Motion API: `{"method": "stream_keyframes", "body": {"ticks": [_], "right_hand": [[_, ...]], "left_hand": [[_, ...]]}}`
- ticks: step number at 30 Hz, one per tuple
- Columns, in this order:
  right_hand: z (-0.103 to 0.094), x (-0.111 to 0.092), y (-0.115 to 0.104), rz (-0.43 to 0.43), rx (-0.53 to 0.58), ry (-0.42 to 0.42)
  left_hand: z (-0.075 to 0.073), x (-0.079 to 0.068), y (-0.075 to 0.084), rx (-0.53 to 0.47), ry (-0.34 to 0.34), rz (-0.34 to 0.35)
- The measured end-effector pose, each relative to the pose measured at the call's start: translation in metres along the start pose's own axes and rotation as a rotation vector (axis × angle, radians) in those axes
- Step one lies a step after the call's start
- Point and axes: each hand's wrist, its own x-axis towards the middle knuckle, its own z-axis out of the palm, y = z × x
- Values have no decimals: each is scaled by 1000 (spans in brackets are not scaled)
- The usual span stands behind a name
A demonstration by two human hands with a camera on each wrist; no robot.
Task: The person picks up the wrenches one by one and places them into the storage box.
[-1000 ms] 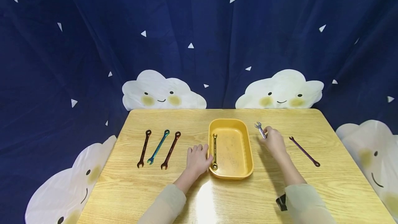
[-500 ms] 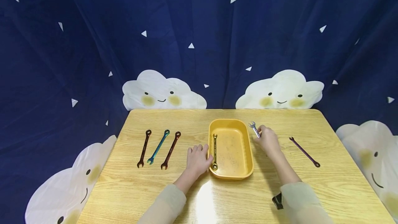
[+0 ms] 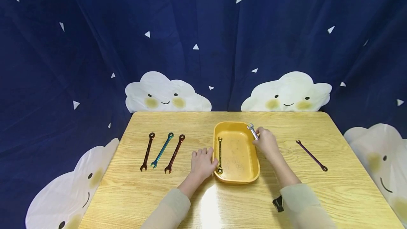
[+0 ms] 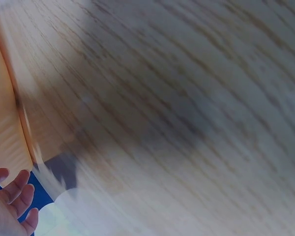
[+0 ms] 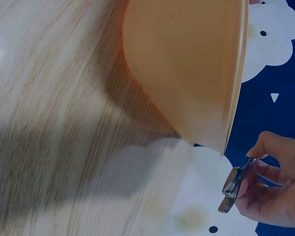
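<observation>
My right hand (image 3: pixel 267 144) pinches a silver wrench (image 3: pixel 253 131) between thumb and fingers, open-ended head pointing up and left. It hangs over the right rim of a yellow plastic tray (image 3: pixel 238 158). In the right wrist view the wrench (image 5: pixel 234 184) shows end-on below the tray wall. My left hand (image 3: pixel 202 163) holds the tray's left rim, thumb at the edge; in the left wrist view its other fingers (image 4: pixel 20 191) are loosely bent beside the wall. A gold-coloured wrench (image 3: pixel 220 154) lies inside the tray along its left side.
Left of the tray lie a dark wrench (image 3: pixel 148 152), a blue-green wrench (image 3: pixel 162 150) and a reddish-brown wrench (image 3: pixel 174 153). A purple wrench (image 3: pixel 311 155) lies on the right side of the wooden table (image 3: pixel 343 193). Behind hangs a dark blue curtain (image 3: pixel 178 27).
My right hand has moved left with the silver wrench, from the table right of the tray to over its right rim. The left hand and tray stay in place.
</observation>
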Motion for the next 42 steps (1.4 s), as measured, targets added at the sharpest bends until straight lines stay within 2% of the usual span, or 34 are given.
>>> {"method": "stream_keyframes", "body": {"ticks": [24,42], "right_hand": [[21,1,-33,-61,-20,21],[38,0,-44,-70,2,34]], "left_hand": [[1,0,-1,1,4,2],[2,0,-1,8,10,3]]}}
